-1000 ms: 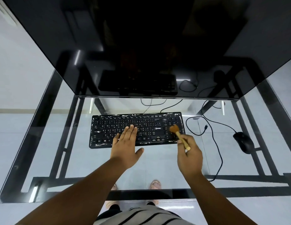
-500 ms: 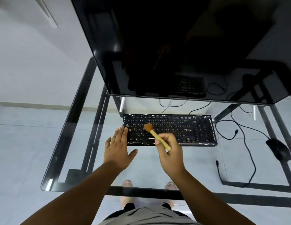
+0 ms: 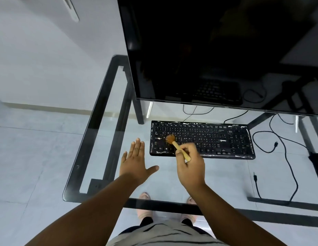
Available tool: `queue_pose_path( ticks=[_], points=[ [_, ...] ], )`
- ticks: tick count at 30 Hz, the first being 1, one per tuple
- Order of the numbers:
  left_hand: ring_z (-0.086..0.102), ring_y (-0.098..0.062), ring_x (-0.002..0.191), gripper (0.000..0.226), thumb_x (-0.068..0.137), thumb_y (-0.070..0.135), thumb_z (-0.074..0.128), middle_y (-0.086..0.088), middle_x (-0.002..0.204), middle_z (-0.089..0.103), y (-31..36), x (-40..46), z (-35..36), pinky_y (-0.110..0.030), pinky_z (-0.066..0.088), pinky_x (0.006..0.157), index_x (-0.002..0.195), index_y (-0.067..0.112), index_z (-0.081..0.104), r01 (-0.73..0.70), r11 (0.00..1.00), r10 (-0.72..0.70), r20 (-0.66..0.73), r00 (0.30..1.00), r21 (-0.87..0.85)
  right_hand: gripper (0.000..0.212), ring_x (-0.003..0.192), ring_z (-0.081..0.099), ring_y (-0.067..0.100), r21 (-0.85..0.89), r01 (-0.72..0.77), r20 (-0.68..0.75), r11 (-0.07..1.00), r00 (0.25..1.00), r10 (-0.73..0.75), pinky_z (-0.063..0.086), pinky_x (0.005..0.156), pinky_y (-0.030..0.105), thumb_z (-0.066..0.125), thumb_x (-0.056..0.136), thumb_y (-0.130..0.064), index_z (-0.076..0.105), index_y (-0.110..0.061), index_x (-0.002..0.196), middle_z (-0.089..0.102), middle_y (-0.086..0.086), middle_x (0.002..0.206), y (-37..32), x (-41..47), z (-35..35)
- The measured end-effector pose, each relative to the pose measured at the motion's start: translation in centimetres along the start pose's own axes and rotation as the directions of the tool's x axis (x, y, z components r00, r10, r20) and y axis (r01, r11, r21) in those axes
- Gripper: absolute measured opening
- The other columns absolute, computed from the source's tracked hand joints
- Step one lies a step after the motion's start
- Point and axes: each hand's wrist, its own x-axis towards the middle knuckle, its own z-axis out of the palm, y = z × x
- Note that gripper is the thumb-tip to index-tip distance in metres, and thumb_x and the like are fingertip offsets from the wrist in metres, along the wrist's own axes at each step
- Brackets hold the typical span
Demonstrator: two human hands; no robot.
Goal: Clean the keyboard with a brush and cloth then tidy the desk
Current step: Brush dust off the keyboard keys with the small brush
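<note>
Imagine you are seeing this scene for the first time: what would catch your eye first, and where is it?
The large dark monitor screen fills the upper right, mirroring the desk below. Beneath it, on the clear glass desk, lies a black keyboard streaked with white marks. The right hand holds a small wooden brush with tan bristles on its left keys, while the left hand is spread flat beside it.

Black keyboard (image 3: pixel 201 140) streaked white; tan brush (image 3: pixel 177 145).
</note>
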Motion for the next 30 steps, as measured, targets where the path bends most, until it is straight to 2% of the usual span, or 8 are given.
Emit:
queue_pose_path(
  ticks=[4,9,14,16,19,23,28,30],
  points=[
    [-0.021,-0.015,0.145,0.106,0.082,0.079,0.034,0.004,0.155,-0.03,-0.2,0.0,0.1,-0.041,0.0,0.119,0.15,0.018,-0.018,-0.012,1.0,0.012,-0.006,1.0,0.01,0.006,0.05,0.048,0.01,0.042,0.074,0.244,0.996,0.966,-0.082,0.035,0.047,0.026,0.055,0.087,-0.03,0.057,-0.026,0.091,0.055,-0.013,0.06,-0.3,-0.7,0.0],
    [-0.021,-0.014,0.145,0.106,0.081,0.08,0.032,0.003,0.155,-0.03,-0.3,0.1,0.4,-0.041,0.0,0.12,0.15,0.019,-0.02,-0.017,1.0,0.016,0.004,1.0,0.021,0.003,0.049,0.05,0.011,-0.033,-0.032,-0.05,0.999,0.998,0.03,0.032,0.046,0.025,0.056,0.089,-0.027,0.055,-0.026,0.087,0.06,-0.009,0.063,0.5,-0.3,-0.8],
    [-0.018,-0.015,0.146,0.108,0.081,0.079,0.037,0.003,0.156,-0.028,-0.2,0.0,0.3,-0.041,0.002,0.12,0.151,0.018,-0.018,-0.006,1.0,0.006,-0.029,1.0,-0.016,0.009,0.054,0.051,0.008,-0.002,0.022,0.184,1.0,0.983,-0.021,0.035,0.049,0.022,0.06,0.092,-0.021,0.061,-0.029,0.096,0.059,-0.014,0.065,0.6,0.6,-2.0],
    [-0.017,-0.014,0.146,0.108,0.081,0.077,0.039,0.003,0.156,-0.028,-0.1,-0.2,0.2,-0.041,0.002,0.119,0.151,0.018,-0.019,-0.019,0.999,0.017,-0.06,0.998,-0.033,0.006,0.056,0.053,0.01,-0.084,-0.048,0.077,0.995,0.996,0.054,0.037,0.05,0.026,0.059,0.092,-0.025,0.06,-0.03,0.096,0.061,-0.012,0.068,1.0,1.0,-2.1],
    [-0.015,-0.014,0.147,0.104,0.084,0.074,0.039,0.003,0.158,-0.025,0.2,-0.2,-0.2,-0.04,-0.002,0.118,0.151,0.018,-0.017,-0.048,0.998,0.044,-0.108,0.993,-0.035,0.007,0.06,0.054,0.011,0.026,-0.094,-0.078,0.995,0.992,0.096,0.037,0.053,0.025,0.058,0.093,-0.023,0.058,-0.03,0.096,0.063,-0.012,0.074,1.1,1.3,-2.6],
    [-0.01,-0.013,0.148,0.099,0.086,0.07,0.04,0.004,0.16,-0.017,1.1,0.2,-0.6,-0.04,0.001,0.118,0.153,0.019,-0.011,-0.08,0.996,0.075,-0.156,0.985,-0.024,0.01,0.048,0.044,0.007,0.072,-0.02,0.223,0.997,0.975,0.003,0.032,0.047,0.023,0.061,0.091,-0.019,0.064,-0.028,0.094,0.057,-0.014,0.06,1.2,0.9,-3.1],
    [-0.011,-0.012,0.148,0.096,0.087,0.068,0.04,0.005,0.161,-0.014,2.6,0.5,-0.7,-0.04,0.004,0.12,0.153,0.019,-0.01,-0.135,0.991,0.132,-0.17,0.977,-0.003,0.011,0.051,0.049,0.012,0.04,-0.099,-0.037,0.994,0.994,0.1,0.036,0.048,0.027,0.06,0.092,-0.02,0.061,-0.031,0.092,0.061,-0.011,0.066,2.4,0.8,-4.2],
    [-0.013,-0.011,0.147,0.095,0.088,0.067,0.039,0.006,0.161,-0.015,3.1,0.4,-0.6,-0.04,0.003,0.121,0.153,0.02,-0.011,-0.148,0.989,0.148,-0.158,0.976,0.015,0.012,0.049,0.045,0.009,0.094,-0.065,0.04,0.993,0.997,0.061,0.034,0.047,0.025,0.061,0.092,-0.017,0.063,-0.029,0.094,0.061,-0.011,0.065,2.5,1.0,-4.9]
  ],
)
